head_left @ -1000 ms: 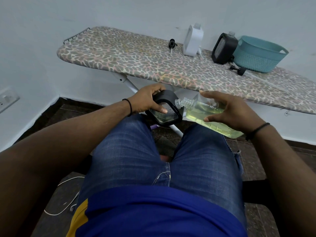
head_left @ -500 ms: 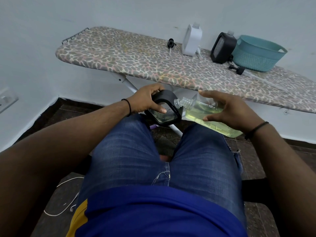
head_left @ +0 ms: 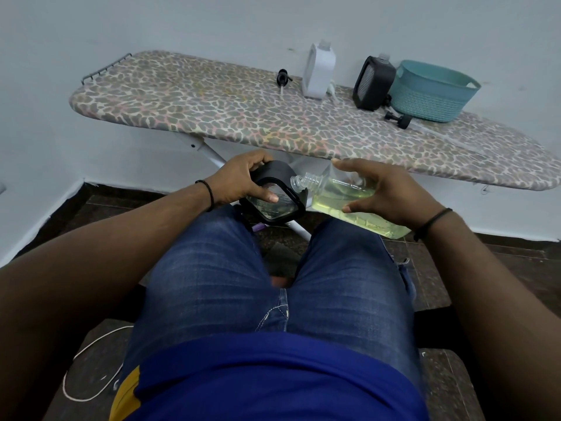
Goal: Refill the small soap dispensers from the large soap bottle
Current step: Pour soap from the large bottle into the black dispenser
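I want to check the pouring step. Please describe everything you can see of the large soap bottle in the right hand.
The large soap bottle is clear, plastic-looking, with flat sides and a ribbed screw neck, no cap on it. Yellow-green liquid fills roughly its lower half. It lies tilted almost level above the knees, its mouth at the black dispenser held by the left hand. The right hand grips its body, fingers over the top and thumb below. No stream of soap can be made out.

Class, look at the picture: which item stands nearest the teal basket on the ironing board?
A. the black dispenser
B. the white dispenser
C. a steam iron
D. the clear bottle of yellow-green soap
A: the black dispenser stands upright right beside the teal basket on the ironing board, while the white dispenser stands further along to the left.
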